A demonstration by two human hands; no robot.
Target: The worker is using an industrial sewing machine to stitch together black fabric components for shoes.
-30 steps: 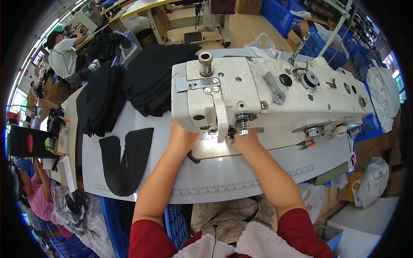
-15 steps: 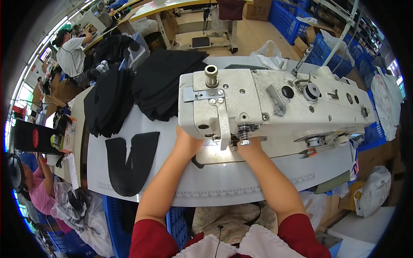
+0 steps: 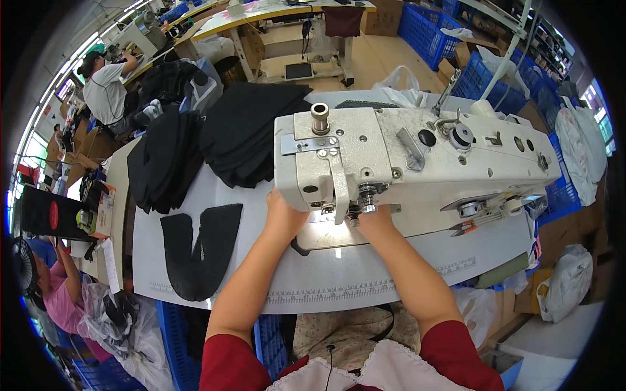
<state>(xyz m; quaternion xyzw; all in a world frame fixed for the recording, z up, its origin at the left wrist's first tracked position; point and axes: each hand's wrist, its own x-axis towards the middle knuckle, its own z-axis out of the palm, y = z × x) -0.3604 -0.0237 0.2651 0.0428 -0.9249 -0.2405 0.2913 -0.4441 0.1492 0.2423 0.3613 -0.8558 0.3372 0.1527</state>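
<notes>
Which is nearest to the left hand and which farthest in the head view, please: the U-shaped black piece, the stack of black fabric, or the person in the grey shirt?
From the left hand:
1. U-shaped black piece, just to its left on the table.
2. Stack of black fabric, farther back and left, at the table's far edge.
3. Person in the grey shirt, well beyond, at another table at upper left.

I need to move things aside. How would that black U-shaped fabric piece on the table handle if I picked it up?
The U-shaped piece lies thin and flat, so it is probably light and would likely droop. Its two narrow legs may flop or fold.
</notes>
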